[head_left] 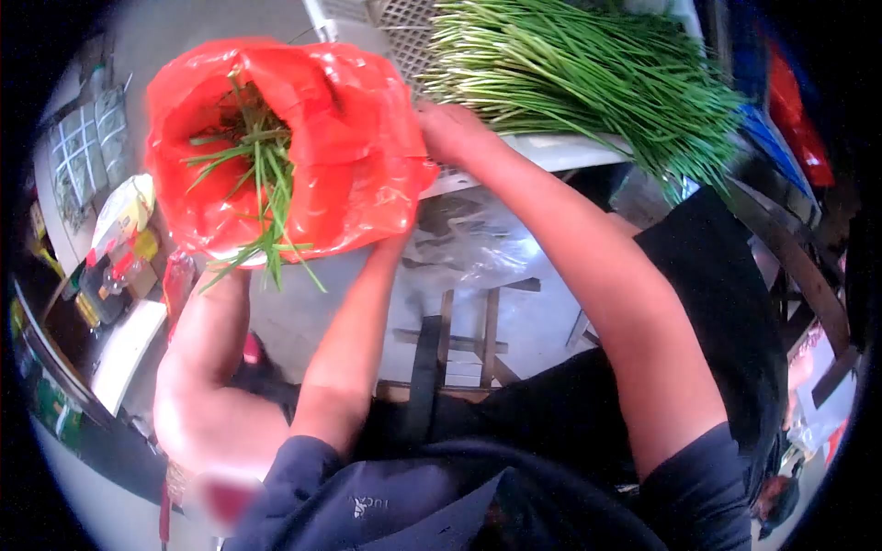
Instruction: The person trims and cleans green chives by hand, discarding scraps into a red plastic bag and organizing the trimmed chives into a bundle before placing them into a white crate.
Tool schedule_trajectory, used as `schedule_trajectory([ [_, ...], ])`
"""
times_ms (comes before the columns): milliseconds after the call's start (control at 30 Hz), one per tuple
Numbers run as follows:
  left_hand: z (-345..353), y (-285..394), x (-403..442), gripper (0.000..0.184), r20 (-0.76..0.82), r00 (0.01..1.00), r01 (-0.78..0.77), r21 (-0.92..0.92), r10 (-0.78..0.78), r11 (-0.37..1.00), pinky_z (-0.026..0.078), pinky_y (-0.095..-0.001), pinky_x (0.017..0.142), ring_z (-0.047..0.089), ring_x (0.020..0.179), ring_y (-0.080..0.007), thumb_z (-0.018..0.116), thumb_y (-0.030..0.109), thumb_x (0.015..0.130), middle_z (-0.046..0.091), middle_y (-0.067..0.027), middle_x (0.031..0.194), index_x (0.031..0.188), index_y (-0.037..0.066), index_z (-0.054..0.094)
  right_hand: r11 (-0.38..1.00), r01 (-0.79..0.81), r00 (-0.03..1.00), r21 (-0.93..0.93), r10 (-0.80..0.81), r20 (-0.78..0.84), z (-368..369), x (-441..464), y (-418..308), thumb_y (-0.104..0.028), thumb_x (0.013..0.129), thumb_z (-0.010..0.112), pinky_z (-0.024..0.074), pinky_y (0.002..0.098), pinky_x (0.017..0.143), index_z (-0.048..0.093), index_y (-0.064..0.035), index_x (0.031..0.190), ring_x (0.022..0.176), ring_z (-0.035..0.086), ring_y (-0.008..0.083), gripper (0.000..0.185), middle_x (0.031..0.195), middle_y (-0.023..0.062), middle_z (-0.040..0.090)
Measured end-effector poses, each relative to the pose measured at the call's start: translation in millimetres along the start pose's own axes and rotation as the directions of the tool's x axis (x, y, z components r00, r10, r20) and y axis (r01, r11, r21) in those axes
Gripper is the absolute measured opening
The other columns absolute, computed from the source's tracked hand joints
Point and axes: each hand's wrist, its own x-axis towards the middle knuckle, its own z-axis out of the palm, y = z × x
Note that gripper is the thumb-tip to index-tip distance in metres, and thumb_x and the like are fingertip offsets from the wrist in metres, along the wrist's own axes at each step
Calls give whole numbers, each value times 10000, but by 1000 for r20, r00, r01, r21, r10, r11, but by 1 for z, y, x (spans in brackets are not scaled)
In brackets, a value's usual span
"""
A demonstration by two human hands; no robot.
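Note:
A red plastic bag [354, 151] is held up at the upper left, its mouth facing me. Inside it lie loose green stalks and leaf scraps [262, 151], some hanging over the lower rim. My right hand [452, 136] is closed at the bag's right edge, its fingertips partly hidden. My left forearm reaches up to the underside of the bag, which hides the left hand and its fingers. To the right of my right hand lies a big heap of garlic chives [570, 83], pale ends towards the left.
The chives rest on a white perforated plastic crate [404, 37]. Below it are clear plastic sheeting [473, 239] and a wooden frame [487, 335]. At the left are tied grey-green bundles [90, 151] and bottles [119, 271]. A bare leg [207, 367] is beneath the bag.

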Motion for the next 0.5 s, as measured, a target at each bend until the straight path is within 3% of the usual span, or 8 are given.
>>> schedule_trajectory([
  [33, -2, 2, 0, 370, -20, 1000, -7, -10, 6, 1000, 419, -410, 950, 553, 1097, -302, 598, 290, 882, 626, -136, 1104, 1155, 41, 584, 1000, 16, 1000, 17, -16, 12, 4, 4, 1, -64, 722, 583, 527, 438, 694, 652, -47, 888, 837, 645, 354, 181, 938, 184, 633],
  [100, -1, 4, 2, 369, -52, 999, -14, -34, 12, 999, 420, -409, 948, 552, 1096, -300, 599, 286, 882, 624, -134, 1106, 1157, 41, 582, 991, -28, 972, -129, 57, 228, 11, 15, 3, -43, 725, 586, 539, 420, 704, 663, -57, 921, 854, 652, 345, 210, 942, 197, 630],
  [133, -1, 5, 2, 369, -66, 998, -12, -48, 9, 999, 421, -409, 947, 551, 1096, -298, 600, 284, 881, 623, -133, 1107, 1158, 41, 581, 905, -358, 932, 231, 334, 139, 18, 15, -6, -28, 725, 598, 549, 418, 683, 677, -52, 903, 833, 662, 340, 196, 949, 204, 628],
  [167, -2, 7, 2, 368, -79, 997, -11, -58, 6, 998, 422, -408, 946, 551, 1095, -297, 601, 282, 881, 621, -132, 1108, 1159, 41, 580, 909, -346, 936, 231, 319, 148, 21, 16, -3, -28, 725, 598, 549, 418, 683, 677, -52, 903, 833, 662, 340, 196, 949, 204, 628],
  [233, -1, 7, 2, 367, -97, 995, -5, -76, -3, 997, 423, -407, 943, 550, 1095, -294, 602, 278, 881, 619, -130, 1110, 1161, 42, 579, 985, 86, 996, -147, -81, 42, 23, 9, 14, -40, 740, 591, 552, 424, 653, 682, -46, 897, 794, 667, 348, 180, 904, 198, 639],
  [300, 0, 7, 2, 367, -114, 993, -2, -94, -9, 996, 424, -406, 941, 548, 1094, -292, 603, 275, 880, 616, -129, 1112, 1162, 42, 577, 981, 24, 995, -193, -4, 103, 22, 8, 18, -56, 753, 580, 550, 432, 653, 688, -48, 878, 772, 667, 356, 165, 852, 191, 644],
  [400, 0, 7, 1, 365, -127, 992, 5, -116, -20, 993, 425, -404, 938, 547, 1093, -288, 605, 269, 880, 612, -126, 1115, 1165, 42, 574, 955, -34, 998, 295, 47, -34, 57, 5, 50, -99, 776, 554, 543, 443, 670, 687, -50, 768, 755, 659, 346, 142, 817, 179, 662],
  [500, -2, 8, 2, 365, -143, 989, 8, -136, -28, 991, 427, -403, 934, 545, 1091, -284, 607, 263, 879, 608, -123, 1118, 1168, 43, 571, 964, -34, 999, 264, 28, 28, 39, 5, 38, -124, 790, 530, 539, 445, 650, 683, -66, 746, 749, 658, 342, 169, 809, 173, 669],
])
